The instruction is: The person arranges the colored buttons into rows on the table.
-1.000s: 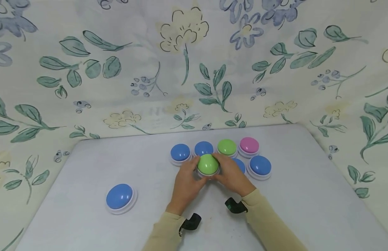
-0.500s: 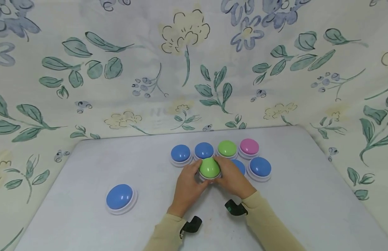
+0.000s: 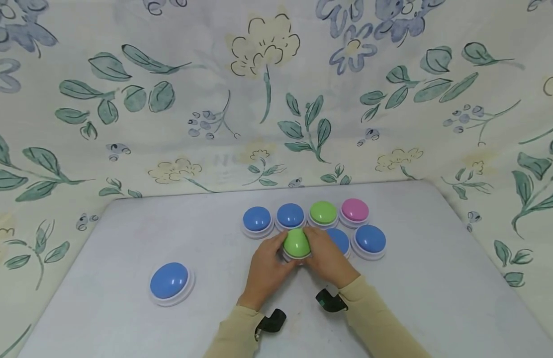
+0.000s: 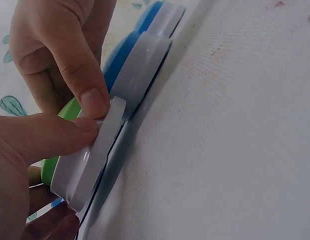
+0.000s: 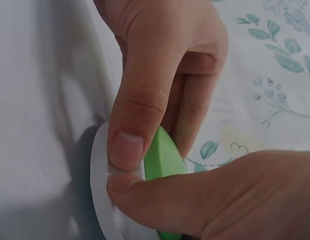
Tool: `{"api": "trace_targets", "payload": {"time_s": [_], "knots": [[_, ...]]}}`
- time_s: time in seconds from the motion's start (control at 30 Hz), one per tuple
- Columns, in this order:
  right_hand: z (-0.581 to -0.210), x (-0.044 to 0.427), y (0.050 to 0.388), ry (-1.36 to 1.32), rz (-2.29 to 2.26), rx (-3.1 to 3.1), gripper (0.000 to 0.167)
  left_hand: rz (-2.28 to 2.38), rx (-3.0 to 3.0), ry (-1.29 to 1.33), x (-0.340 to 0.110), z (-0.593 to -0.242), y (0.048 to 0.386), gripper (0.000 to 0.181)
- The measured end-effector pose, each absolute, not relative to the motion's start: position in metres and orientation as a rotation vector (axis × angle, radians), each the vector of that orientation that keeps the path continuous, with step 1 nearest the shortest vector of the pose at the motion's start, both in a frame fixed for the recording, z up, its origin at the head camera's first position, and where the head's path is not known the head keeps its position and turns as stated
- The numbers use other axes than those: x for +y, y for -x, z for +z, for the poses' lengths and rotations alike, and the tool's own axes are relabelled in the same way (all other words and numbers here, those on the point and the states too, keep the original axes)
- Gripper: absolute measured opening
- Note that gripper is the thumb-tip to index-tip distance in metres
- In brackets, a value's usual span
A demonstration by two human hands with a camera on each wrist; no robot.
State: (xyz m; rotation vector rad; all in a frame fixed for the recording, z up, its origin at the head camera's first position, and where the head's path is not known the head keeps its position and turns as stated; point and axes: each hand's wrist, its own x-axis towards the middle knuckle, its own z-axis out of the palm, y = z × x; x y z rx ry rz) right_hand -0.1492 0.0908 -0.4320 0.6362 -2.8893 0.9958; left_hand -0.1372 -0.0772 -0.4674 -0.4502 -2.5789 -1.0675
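Note:
A push button with a green dome (image 3: 296, 242) and a round white base (image 4: 85, 170) is between both hands at the front of a cluster of buttons. My left hand (image 3: 266, 268) grips its left side, thumb on the near side of the base. My right hand (image 3: 329, 257) grips the right side. In the right wrist view the two thumbs nearly meet on the white base (image 5: 100, 185). The base is at or just above the table; I cannot tell if it touches. Just right of it, a blue button (image 3: 339, 240) is partly hidden by my right hand.
Behind stand two blue buttons (image 3: 257, 219), another green button (image 3: 323, 213) and a pink button (image 3: 354, 210). A blue button (image 3: 370, 238) sits at the right, another blue button (image 3: 169, 280) apart at the left. Floral cloth (image 3: 205, 149) hangs behind the white table (image 3: 124, 233).
Both hands have brought the green button slightly toward me, uncovering more of the blue button behind it. My right hand has shifted a little left. The other buttons stay in place.

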Motion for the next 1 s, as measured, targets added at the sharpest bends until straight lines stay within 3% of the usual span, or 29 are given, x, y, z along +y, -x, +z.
{"api": "trace_targets", "payload": {"time_s": [0.47,1.0], "knots": [[-0.431,0.079,0.140,-0.622,0.805,-2.919,0.061,-1.034,-2.607,0.471,-0.080,-0.472,0.137,0.070],[-0.438,0.078,0.139,-0.646,0.804,-2.910,0.065,-1.035,-2.632,0.459,-0.081,-0.477,0.138,0.068]]}}
